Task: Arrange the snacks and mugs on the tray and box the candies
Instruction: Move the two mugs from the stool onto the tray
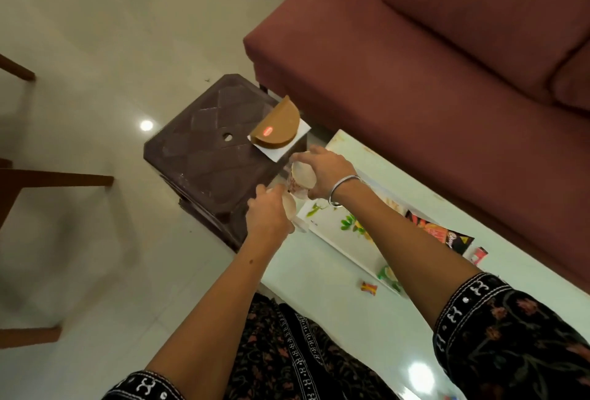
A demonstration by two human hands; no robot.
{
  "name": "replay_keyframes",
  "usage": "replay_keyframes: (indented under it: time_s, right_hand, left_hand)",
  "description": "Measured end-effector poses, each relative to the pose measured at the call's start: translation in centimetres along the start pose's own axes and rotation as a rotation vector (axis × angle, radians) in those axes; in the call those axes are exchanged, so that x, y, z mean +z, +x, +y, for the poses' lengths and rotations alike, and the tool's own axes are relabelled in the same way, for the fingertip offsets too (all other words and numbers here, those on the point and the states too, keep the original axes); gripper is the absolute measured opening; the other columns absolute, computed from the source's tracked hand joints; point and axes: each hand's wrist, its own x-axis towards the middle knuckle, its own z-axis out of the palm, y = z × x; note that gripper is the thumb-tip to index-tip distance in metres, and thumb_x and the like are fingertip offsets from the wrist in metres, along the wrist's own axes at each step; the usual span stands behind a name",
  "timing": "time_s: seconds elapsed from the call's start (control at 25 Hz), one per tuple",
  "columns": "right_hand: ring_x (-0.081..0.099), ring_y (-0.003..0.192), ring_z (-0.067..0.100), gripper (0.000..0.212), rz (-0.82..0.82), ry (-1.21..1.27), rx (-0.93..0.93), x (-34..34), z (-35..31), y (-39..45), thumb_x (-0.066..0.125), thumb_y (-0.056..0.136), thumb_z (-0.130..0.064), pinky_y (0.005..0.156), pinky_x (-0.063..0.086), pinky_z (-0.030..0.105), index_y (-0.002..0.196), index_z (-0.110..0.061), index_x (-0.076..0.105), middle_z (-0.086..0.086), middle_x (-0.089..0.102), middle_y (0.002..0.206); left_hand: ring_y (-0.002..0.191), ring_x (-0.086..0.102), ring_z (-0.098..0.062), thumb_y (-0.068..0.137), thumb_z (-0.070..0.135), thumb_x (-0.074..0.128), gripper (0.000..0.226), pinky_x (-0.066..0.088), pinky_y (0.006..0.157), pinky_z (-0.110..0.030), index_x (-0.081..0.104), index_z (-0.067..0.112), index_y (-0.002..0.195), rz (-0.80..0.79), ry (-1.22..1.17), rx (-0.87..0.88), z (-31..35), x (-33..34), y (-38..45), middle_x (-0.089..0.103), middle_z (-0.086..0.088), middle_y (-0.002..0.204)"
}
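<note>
My right hand (325, 169) grips a pale mug (303, 174) with a reddish print, held above the near edge of the brown stool. My left hand (268, 211) holds a second pale mug (292, 211), tilted, just below the first. Both mugs hover over the left end of a white floral tray (338, 233) lying on the pale green table (360, 313). A snack packet (447, 235) in orange and black lies at the tray's far edge. One wrapped candy (368, 288) rests on the table near the tray, and a red and white candy (478, 254) lies further right.
A brown plastic stool (207, 157) stands left of the table, carrying a half-round brown box (276, 128) on a white square. A maroon sofa (431, 64) runs behind the table. Wooden furniture legs (57, 179) stand at the left on the tiled floor.
</note>
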Motion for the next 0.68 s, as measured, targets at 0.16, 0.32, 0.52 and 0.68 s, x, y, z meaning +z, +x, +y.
replay_keyframes:
  time_s: [0.16,0.32,0.52,0.68]
  right_hand:
    - [0.057,0.103,0.03,0.083,-0.012,-0.047,0.022,0.6,5.9,-3.3,0.083,0.056,-0.027,0.081,0.051,0.037,0.128,-0.036,0.042,0.002,0.051,0.124]
    - [0.057,0.102,0.03,0.083,-0.057,-0.084,0.055,2.3,11.8,-4.8,0.082,0.056,-0.026,0.081,0.051,0.037,0.127,-0.039,0.04,0.002,0.05,0.123]
    - [0.056,0.105,0.031,0.084,-0.11,-0.093,0.103,5.3,18.0,-4.7,0.08,0.057,-0.028,0.083,0.051,0.039,0.129,-0.038,0.039,0.003,0.049,0.124]
    - [0.054,0.107,0.029,0.082,-0.101,-0.065,0.113,8.2,21.3,-3.7,0.08,0.058,-0.027,0.083,0.049,0.038,0.129,-0.037,0.04,0.003,0.049,0.125]
  left_hand:
    - [0.108,0.052,-0.032,0.06,0.021,0.082,0.076,0.05,0.083,-0.039,0.042,0.024,0.125,-0.038,0.004,0.049,4.0,4.4,-1.4,0.047,-0.01,0.122]
    - [0.106,0.052,-0.034,0.059,0.022,0.082,0.083,0.051,0.082,-0.04,0.039,0.022,0.13,-0.07,-0.021,0.085,7.0,8.5,-1.7,0.044,-0.011,0.124]
    - [0.108,0.05,-0.034,0.059,0.023,0.082,0.083,0.049,0.083,-0.04,0.038,0.021,0.129,-0.149,0.013,0.12,10.1,13.7,0.0,0.041,-0.012,0.126]
    - [0.105,0.049,-0.033,0.062,0.018,0.08,0.078,0.05,0.08,-0.039,0.039,0.022,0.128,-0.161,0.033,0.137,11.5,17.8,1.8,0.041,-0.012,0.124]
